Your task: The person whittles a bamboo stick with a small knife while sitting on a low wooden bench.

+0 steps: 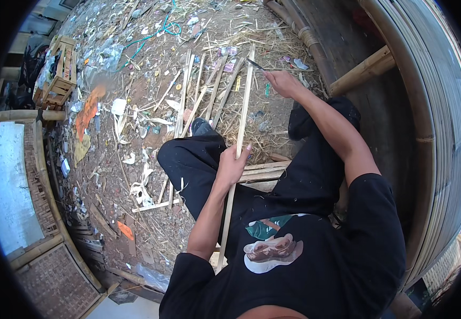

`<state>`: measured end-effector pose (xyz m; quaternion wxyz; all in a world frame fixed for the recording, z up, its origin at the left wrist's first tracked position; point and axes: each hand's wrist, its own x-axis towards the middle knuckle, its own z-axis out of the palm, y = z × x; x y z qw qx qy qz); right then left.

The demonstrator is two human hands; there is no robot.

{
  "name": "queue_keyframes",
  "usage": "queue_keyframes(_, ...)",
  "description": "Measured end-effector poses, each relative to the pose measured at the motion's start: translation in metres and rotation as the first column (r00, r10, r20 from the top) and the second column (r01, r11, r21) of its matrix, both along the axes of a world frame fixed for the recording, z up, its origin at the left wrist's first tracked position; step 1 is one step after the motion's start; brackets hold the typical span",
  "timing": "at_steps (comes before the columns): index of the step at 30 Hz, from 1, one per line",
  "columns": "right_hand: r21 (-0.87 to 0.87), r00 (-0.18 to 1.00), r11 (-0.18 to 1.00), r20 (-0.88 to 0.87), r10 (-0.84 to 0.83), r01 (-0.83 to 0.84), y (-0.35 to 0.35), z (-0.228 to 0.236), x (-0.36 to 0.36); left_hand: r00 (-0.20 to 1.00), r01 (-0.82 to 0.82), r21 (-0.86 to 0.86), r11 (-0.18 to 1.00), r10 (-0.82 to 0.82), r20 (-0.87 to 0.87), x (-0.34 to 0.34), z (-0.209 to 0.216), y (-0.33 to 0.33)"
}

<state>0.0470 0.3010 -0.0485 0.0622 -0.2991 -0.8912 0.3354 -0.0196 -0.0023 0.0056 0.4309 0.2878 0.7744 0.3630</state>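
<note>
My left hand (231,166) is closed around a long, pale bamboo strip (246,103), its thumb pointing outward. The strip runs from beside my torso, over my lap, to a far end above the ground. Farther out, my right hand (283,83) grips a knife (255,65) whose handle is mostly hidden in the fingers. The dark blade points left and meets the strip close to its far end; whether it cuts in cannot be told. Several loose bamboo strips (217,87) lie on the ground left of the held one.
Split bamboo pieces (265,173) lie between my legs. Litter and shavings cover the dirt ground (150,58). A wooden crate (59,74) stands far left, near a woven bamboo panel (57,279). On my right rises a bamboo-slat structure (443,143) with a crossbar (363,70).
</note>
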Motion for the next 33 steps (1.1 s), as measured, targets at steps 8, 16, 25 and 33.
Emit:
queue_keyframes(8, -0.013, 0.986, 0.991, -0.104, 0.13, -0.132, -0.036, 0.007, -0.004, 0.99, -0.086, 0.025, 0.996, 0.083, 0.118, -0.003, 0.0, -0.004)
queue_keyframes(16, -0.049, 0.981, 0.987, -0.123, 0.147, -0.154, -0.025, 0.004, -0.004, 0.997, -0.027, -0.03, 0.999, 0.029, 0.067, 0.001, 0.005, -0.004)
queue_keyframes(25, -0.028, 0.995, 0.995, -0.027, 0.092, -0.093, -0.016, 0.007, -0.002, 0.998, 0.051, -0.063, 0.997, -0.053, -0.026, 0.002, 0.003, -0.006)
queue_keyframes(33, -0.084, 0.991, 0.994, -0.116, 0.064, -0.074, -0.011, -0.002, 0.003, 0.999, 0.028, -0.012, 1.0, -0.028, -0.036, 0.001, 0.002, -0.01)
